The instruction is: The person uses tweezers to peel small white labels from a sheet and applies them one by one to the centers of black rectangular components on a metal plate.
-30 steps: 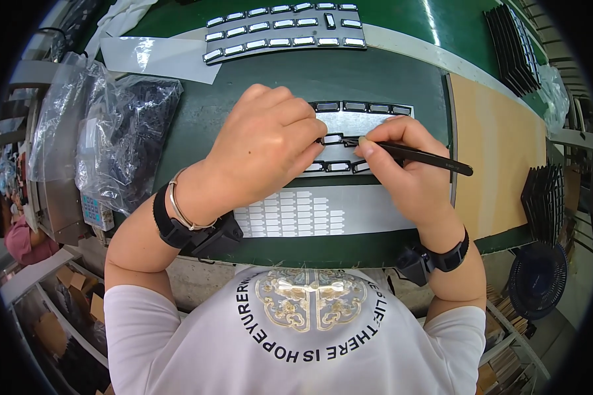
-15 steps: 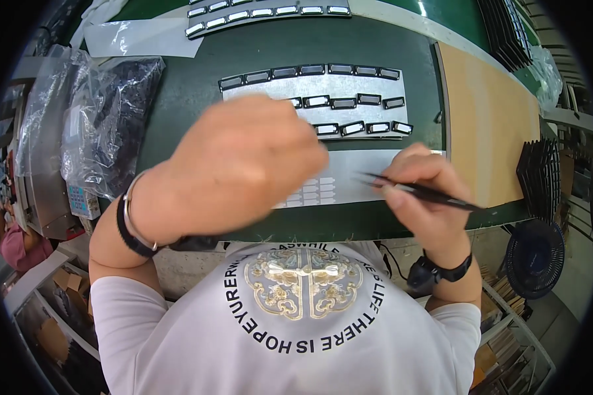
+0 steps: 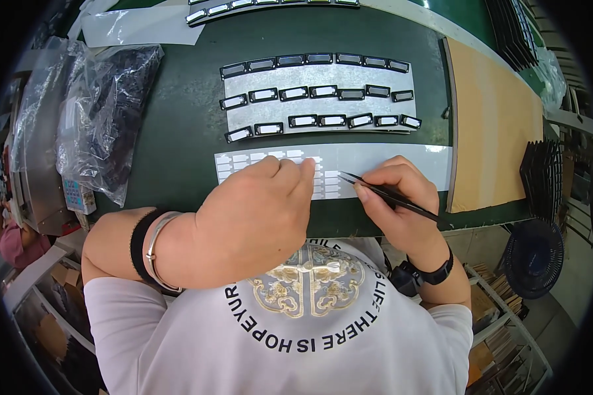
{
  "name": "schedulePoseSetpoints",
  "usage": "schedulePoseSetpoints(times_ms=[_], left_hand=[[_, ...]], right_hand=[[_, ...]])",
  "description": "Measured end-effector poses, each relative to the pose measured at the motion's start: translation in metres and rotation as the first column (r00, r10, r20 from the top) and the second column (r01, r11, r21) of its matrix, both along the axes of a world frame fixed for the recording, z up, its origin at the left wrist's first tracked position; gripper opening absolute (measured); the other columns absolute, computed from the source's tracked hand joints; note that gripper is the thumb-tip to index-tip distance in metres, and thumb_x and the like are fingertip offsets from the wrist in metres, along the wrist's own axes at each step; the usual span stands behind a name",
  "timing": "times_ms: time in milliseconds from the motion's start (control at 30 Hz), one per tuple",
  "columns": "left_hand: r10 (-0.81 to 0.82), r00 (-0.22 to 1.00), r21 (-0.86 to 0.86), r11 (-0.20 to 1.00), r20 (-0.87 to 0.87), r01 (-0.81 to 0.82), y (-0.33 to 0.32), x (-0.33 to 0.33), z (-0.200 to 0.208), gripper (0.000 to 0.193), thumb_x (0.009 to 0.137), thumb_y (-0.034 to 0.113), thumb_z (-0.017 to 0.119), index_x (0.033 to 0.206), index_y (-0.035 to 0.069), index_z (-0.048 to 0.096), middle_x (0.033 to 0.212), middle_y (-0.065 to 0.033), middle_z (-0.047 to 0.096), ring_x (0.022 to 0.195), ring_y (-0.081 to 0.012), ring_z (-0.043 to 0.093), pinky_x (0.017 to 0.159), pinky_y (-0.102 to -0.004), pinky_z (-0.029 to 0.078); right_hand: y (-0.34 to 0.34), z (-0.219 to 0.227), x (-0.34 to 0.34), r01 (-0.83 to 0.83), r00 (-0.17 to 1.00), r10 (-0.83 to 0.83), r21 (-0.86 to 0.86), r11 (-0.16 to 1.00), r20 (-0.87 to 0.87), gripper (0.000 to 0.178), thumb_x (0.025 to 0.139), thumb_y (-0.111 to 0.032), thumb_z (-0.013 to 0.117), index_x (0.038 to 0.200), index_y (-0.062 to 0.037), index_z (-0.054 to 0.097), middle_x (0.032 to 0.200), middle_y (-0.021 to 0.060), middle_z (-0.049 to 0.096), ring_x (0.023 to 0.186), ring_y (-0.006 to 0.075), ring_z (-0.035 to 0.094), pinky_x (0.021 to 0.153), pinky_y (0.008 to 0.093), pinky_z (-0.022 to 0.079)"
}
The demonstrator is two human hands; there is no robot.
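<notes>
A backing sheet of small white stickers (image 3: 395, 161) lies near the table's front edge. My right hand (image 3: 402, 201) grips black tweezers (image 3: 395, 197), whose slightly parted tips reach the stickers at the sheet's middle. Over the sheet's left half, my left hand (image 3: 260, 204) is closed with its fingers pinched together; whatever it holds, if anything, is hidden beneath. Beyond the sheet, a pale board (image 3: 257, 112) carries three rows of small black rectangular frames (image 3: 333, 120). Many of these frames show white centres, others grey ones. The nearest row has a gap toward its left.
Another board of black frames (image 3: 244, 6) sits at the far edge. Plastic bags with dark contents (image 3: 122, 112) lie on the left, near a blue-keyed calculator (image 3: 79, 197). Brown cardboard (image 3: 494, 131) covers the right side, with stacked black parts (image 3: 540, 178) beyond it.
My left hand has come down toward me, uncovering the left of the board and the sheet. My right hand has brought the tweezers slightly left onto the stickers.
</notes>
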State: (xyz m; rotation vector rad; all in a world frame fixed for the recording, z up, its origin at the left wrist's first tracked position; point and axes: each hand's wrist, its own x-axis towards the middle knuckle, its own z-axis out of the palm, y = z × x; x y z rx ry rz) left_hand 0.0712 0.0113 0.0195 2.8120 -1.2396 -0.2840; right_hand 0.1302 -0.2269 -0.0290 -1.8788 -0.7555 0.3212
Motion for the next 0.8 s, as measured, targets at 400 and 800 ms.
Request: schedulePoseSetpoints(times_ms=[400, 800], left_hand=[[0.001, 1.0, 0.012, 1.0, 0.019, -0.001, -0.0004, 0.0, 0.0014, 0.047, 0.069, 0.012, 0.059, 0.106, -0.016, 0.064, 0.116, -0.0282, 0.062, 0.086, -0.0259, 0.058, 0.08, -0.0326, 0.049], [0.06, 0.998, -0.075, 0.996, 0.036, -0.057, -0.0031, -0.0027, -0.0015, 0.048, 0.072, 0.014, 0.059, 0.114, -0.011, 0.063, 0.116, -0.0273, 0.062, 0.091, -0.0279, 0.06, 0.088, -0.0369, 0.049]], right_hand=[[0.0039, -0.0013, -0.0004, 0.019, 1.0, -0.018, 0.015, 1.0, -0.023, 0.013, 0.082, 0.004, 0.073, 0.091, 0.0019, 0.063, 0.083, 0.0089, 0.063, 0.071, 0.0138, 0.058, 0.062, 0.0248, 0.046], [0.0055, -0.0021, -0.002, 0.129, 0.987, -0.123, 0.056, 0.99, -0.101, 0.013, 0.078, 0.0, 0.076, 0.086, -0.0028, 0.066, 0.077, 0.007, 0.065, 0.067, 0.0183, 0.06, 0.059, 0.0283, 0.047]])
